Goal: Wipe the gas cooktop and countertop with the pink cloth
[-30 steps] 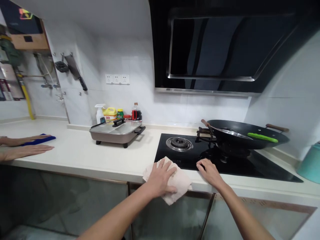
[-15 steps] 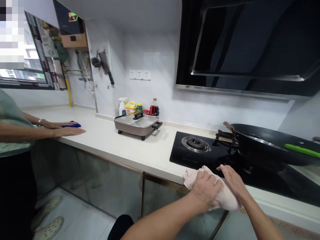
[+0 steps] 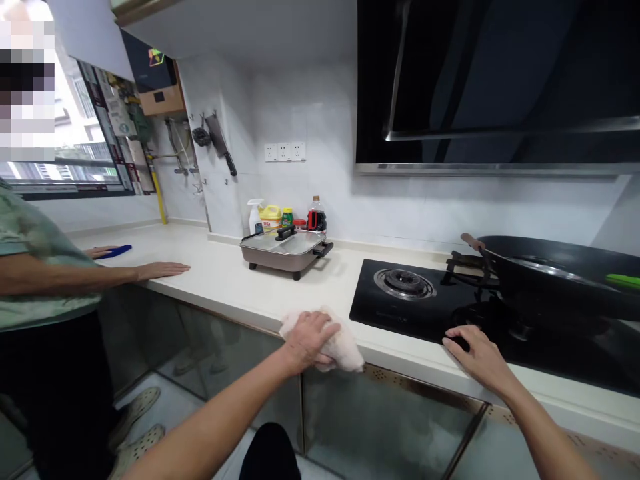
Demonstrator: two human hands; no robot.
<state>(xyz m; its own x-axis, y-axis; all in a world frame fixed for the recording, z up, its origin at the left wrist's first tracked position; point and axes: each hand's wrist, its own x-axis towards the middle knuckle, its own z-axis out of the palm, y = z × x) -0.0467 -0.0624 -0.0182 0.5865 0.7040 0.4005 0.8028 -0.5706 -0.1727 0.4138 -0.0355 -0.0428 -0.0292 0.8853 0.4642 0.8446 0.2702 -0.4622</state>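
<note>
Currently, the left hand (image 3: 307,340) grips a pale cloth (image 3: 346,350), fingers curled over it, at the front edge of the counter (image 3: 225,283). Right hand (image 3: 477,353): half-open, nothing visibly held, beside the hob (image 3: 373,303). Wok (image 3: 545,285): contains shiny metalware. Pan (image 3: 275,257): lidded, contents indiscernible. Bottle (image 3: 317,219): dark contents.

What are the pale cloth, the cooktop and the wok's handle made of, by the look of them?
Pale cloth: soft, matte fabric, since it folds limply; the fibre is unclear.
Cooktop: probably glass, black and glossy, given its reflections.
Wok's handle: likely wood, dull-finished, judging by its brown colour.
</note>
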